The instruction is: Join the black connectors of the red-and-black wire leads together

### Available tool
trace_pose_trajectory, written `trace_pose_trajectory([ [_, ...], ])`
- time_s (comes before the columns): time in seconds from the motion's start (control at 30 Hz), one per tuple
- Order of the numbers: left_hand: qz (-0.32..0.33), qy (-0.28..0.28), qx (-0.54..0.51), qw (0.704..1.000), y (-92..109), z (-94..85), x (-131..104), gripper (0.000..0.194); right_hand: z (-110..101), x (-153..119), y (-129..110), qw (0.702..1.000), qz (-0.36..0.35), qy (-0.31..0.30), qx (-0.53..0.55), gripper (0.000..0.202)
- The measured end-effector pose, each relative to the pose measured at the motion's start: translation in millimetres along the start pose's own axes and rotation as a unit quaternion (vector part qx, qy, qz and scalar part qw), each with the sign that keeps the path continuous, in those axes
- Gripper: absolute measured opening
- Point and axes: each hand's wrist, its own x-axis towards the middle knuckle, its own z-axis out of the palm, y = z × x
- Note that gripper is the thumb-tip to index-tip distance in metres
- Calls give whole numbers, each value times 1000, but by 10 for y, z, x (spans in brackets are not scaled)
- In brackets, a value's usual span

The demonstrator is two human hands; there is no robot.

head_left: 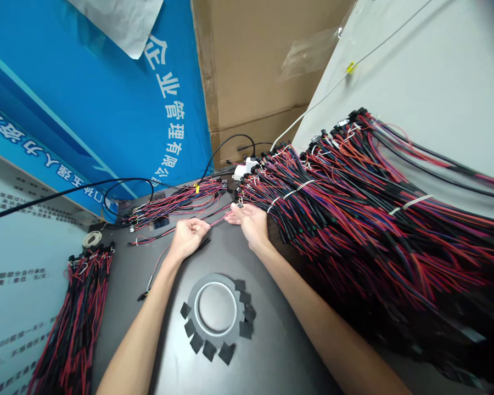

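Observation:
Closed around a thin red and dark cable [219, 221], my left hand [189, 237] is over the middle of the grey table [148, 274]. My right hand [250, 222] pinches the cable's far end, where a small connector shows at the fingertips, beside the big wire pile. Between the hands the cable runs nearly straight. A black-sleeved cable part [201, 246] sticks out by my left hand, and a small black connector [142, 297] lies to the left. Nearer to me sits a ring [195, 307] with black tape pieces around its edge.
Large tied bundles of red, blue and black wires [333, 203] fill the right side. A smaller wire pile [181, 197] lies at the back, another [82, 307] at the left edge. A white plug [245, 167], cardboard [263, 66] and a blue panel [107, 109] stand behind.

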Motion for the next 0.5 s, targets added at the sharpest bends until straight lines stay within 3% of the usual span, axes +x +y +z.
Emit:
trace_pose_trajectory([
  [0.2, 3, 17, 5, 1000, -17, 29, 59, 20, -34, 24, 43, 1000, 2, -14, -21, 36],
  [0.37, 10, 12, 17, 1000, -53, -6, 141, 16, -43, -18, 59, 994, -32, -11, -104, 56],
  [0.5, 9, 18, 29, 999, -78, 0, 183, 17, -59, -66, 18, 985, -38, 0, -166, 50],
])
